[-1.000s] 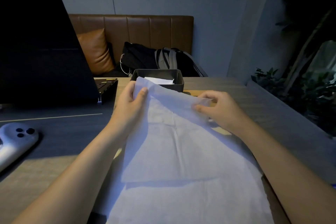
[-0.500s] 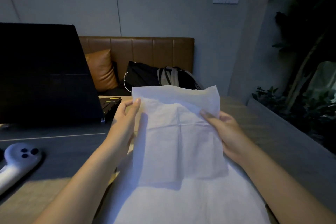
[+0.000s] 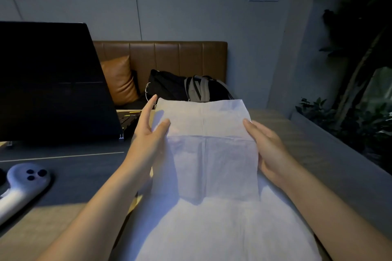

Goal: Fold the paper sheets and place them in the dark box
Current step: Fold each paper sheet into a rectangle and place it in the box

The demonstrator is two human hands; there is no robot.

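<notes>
Dim room, grey wall, a brown bench seat behind the table (image 3: pixel 275 125). I hold one paper sheet (image 3: pixel 212 154) up over the table's middle, its top edge level with the far edge. My left hand (image 3: pixel 148 140) pinches the sheet's left border, thumb on the front; my right hand (image 3: pixel 269 150) grips the right border the same way. The sheet shows one crosswise crease and one lengthwise crease. To fold well, I judge I should bring both borders together evenly, match corners, then press the crease flat. More paper (image 3: pixel 212 229) lies beneath on the near edge; how many sheets I cannot tell. The dark box is hidden here. One laptop (image 3: pixel 53 82) stands at the left edge, one controller (image 3: pixel 23 184) near it.
</notes>
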